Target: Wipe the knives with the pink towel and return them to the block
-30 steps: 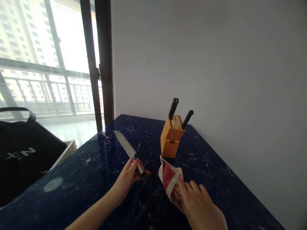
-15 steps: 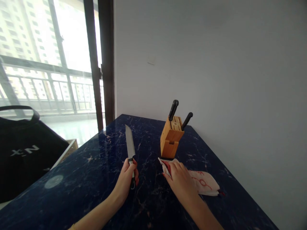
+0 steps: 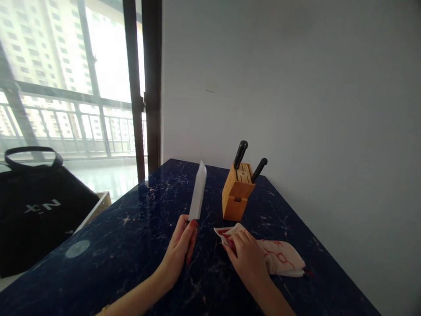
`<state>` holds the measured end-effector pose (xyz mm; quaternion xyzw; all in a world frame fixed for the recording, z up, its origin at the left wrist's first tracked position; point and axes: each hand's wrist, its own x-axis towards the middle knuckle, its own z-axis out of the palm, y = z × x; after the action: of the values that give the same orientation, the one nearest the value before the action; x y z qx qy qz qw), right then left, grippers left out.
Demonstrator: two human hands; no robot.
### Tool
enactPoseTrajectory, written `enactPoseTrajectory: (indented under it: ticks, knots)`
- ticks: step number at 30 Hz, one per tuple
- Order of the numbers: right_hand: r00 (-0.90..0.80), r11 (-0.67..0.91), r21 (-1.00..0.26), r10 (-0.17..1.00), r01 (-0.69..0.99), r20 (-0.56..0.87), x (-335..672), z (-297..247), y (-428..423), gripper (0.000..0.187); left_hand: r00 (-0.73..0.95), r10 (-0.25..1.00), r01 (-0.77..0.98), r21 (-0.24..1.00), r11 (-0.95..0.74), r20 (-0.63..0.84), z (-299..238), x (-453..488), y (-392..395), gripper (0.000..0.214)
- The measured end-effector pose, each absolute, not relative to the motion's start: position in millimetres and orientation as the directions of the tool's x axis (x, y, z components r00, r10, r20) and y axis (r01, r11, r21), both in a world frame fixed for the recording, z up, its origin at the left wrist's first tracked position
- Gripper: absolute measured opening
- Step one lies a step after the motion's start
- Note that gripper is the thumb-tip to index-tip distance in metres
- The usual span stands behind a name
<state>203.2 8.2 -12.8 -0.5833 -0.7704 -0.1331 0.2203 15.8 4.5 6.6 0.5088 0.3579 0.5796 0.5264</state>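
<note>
Knife [image 3: 198, 194] swings rightward, nearer block [image 3: 234, 202], apart from cloth [image 3: 285, 259] | left hand [image 3: 179, 249]: closed round knife | right hand [image 3: 248, 256]: curled, gripping cloth

The tabletop [image 3: 138, 237] is showing deep navy blue, with pale, marble-like veins threading through it. The knife [image 3: 198, 193] is gleaming silver-grey along its blade. The knife block [image 3: 235, 197] is glowing honey-yellow beneath two black handles [image 3: 240, 153]. The cloth [image 3: 284, 260] is displaying red line markings on off-white. The bag [image 3: 36, 237] is carrying white lettering [image 3: 49, 205] on black, and the wall [image 3: 296, 87] is looking plain grey.
</note>
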Motion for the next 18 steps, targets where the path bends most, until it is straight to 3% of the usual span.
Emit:
enactPoseTrajectory:
  ticks: [4, 8, 18]
  knots:
    - [-0.185, 0.246, -0.069, 0.861, 0.967, 0.474, 202, -11, 8, 0.014, 0.277, 0.949, -0.060, 0.989, -0.138, 0.149, 2, 13, 3, 0.027]
    - [-0.171, 0.245, -0.096, 0.862, 0.965, 0.478, 203, -8, 8, 0.011, 0.352, 0.925, 0.134, 0.971, -0.199, 0.141, 0, 9, 5, 0.029]
    - [0.108, 0.052, -0.401, 0.924, 0.915, 0.366, 220, -7, 13, 0.013, 0.350, 0.927, 0.436, 0.852, -0.291, 0.137, -14, 1, 23, 0.030]
